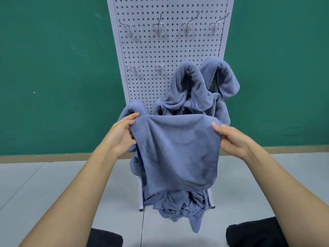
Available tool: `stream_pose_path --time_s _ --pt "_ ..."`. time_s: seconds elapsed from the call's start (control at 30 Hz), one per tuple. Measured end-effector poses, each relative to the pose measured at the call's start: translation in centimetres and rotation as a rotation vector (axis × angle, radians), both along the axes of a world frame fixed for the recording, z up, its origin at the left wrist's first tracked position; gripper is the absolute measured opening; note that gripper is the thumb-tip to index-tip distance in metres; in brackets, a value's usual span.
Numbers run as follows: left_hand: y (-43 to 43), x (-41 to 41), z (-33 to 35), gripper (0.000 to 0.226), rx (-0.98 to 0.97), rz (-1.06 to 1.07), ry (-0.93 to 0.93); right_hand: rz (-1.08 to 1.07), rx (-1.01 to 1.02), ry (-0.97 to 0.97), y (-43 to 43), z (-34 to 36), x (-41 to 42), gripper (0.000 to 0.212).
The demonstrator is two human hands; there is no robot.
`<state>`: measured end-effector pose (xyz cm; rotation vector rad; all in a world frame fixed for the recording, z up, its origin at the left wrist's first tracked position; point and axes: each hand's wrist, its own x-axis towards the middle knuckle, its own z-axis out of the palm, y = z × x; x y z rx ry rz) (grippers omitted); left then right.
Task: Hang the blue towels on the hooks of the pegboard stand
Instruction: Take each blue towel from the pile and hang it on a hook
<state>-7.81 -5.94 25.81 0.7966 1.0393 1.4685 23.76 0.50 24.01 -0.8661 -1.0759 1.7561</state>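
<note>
Now your left grip and right grip each pinch an upper corner of the blue towel, spread between them; beyond them rises the pegboard stand.

- Upright on floor, before wall: pegboard stand.
- Across its top, four hooks; lower left, two more.
- Lower right, draped on hooks: hung towels.
- In front, between left hand and right hand: stretched towel.
- At its foot: towel heap.

The single head-worn camera is looking forward and downward, facing the pegboard stand at close range, above the floor.
</note>
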Motion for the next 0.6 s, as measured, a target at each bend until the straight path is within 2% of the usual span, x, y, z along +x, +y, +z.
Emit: stream_pose_path --time_s 0.07,0.13,0.23,0.3,0.43,0.53,0.6 --pt "-0.1 0.0 -0.2 0.028 -0.001 -0.010 0.061 -0.031 -0.014 -0.095 0.2 -0.9 -0.2 0.027" --pt "-0.2 0.0 -0.6 0.029 -0.002 0.029 0.221 -0.138 -0.009 -0.092 0.6 -1.1 -0.1 0.028" --pt "-0.2 -0.4 -1.0 0.018 -0.026 0.155 0.511 -0.261 0.029 -0.129 0.9 -1.0 0.3 0.022" --pt "-0.1 -0.7 -1.2 0.012 -0.045 0.211 0.589 -0.303 0.040 -0.175 0.7 -1.1 0.7 0.017" --pt "-0.2 -0.7 -1.4 0.008 -0.060 0.229 0.482 -0.354 0.037 -0.239 0.6 -1.2 1.0 0.012" --pt "-0.2 -0.8 -1.3 0.016 -0.047 0.220 0.413 -0.349 0.023 -0.226 0.7 -1.1 1.1 0.027" --pt "-0.2 -0.9 -1.1 0.021 -0.049 0.229 0.388 -0.280 0.027 -0.235 0.6 -1.0 1.1 0.030"
